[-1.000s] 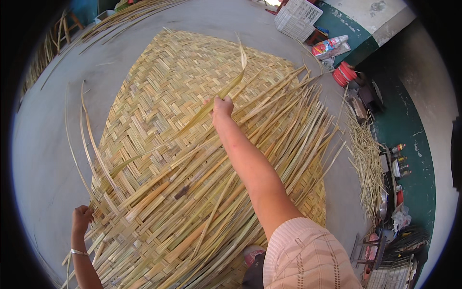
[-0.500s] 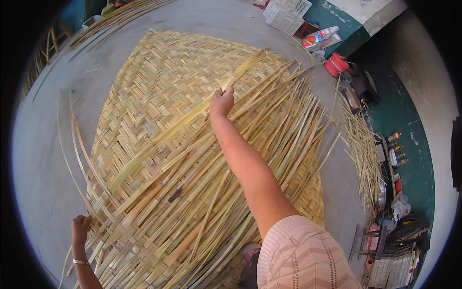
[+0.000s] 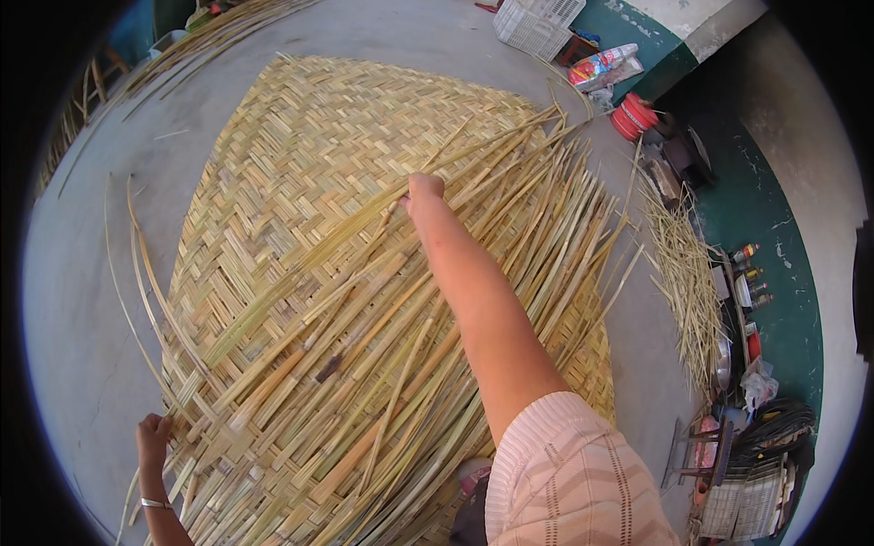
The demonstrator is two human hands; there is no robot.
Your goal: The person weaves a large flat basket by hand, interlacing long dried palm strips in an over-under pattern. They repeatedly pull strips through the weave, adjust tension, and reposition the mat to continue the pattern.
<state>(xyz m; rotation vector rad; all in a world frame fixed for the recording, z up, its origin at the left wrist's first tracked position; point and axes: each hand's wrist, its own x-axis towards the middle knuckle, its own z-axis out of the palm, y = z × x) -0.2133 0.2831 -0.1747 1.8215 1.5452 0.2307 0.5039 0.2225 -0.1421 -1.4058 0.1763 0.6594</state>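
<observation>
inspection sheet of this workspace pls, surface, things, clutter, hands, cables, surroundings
Surface: grey floor
Job's things: woven mat, partly covered by loose strips
Clutter: straw heap right of the mat; white crate and red reel beyond
Hands: right hand grips a wide strip; left hand at the mat's left edge, grip unclear
Cables: black coil at right, possibly cable
Surroundings: green wall at right

We seem to be in a simple weaving workshop: loose plant strips [image 3: 428, 364] and a large woven mat [image 3: 364, 114] cover our concrete floor [image 3: 100, 264], beside a crate [image 3: 537, 27] and bottles [image 3: 746, 254].
</observation>
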